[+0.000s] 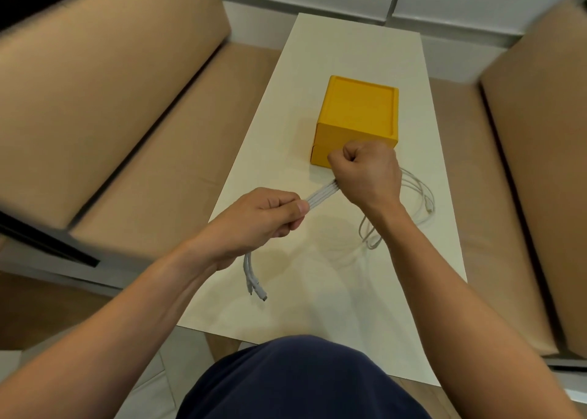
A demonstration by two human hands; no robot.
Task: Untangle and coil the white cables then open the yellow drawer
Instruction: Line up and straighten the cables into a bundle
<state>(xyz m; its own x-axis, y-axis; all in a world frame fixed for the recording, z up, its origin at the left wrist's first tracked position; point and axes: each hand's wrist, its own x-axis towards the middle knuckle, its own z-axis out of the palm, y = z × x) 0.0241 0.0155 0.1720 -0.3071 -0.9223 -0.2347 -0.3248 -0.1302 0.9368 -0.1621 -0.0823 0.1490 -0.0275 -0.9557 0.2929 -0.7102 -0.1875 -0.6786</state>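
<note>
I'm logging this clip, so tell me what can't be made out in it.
Head view:
1. Drawer: the right part of its front sits behind the right hand; no handle shows.
2. Cables: stretches are hidden inside the left hand and the right fist; the loops lie partly behind the right wrist.
3. Plugs: too small to tell their type.

Lounge: tan sofas (104,107) flank white table (320,260).

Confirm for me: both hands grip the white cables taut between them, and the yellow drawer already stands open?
Wrong on the drawer. The head view shows the left hand and right hand gripping the white cables, but the yellow drawer is closed.
</note>
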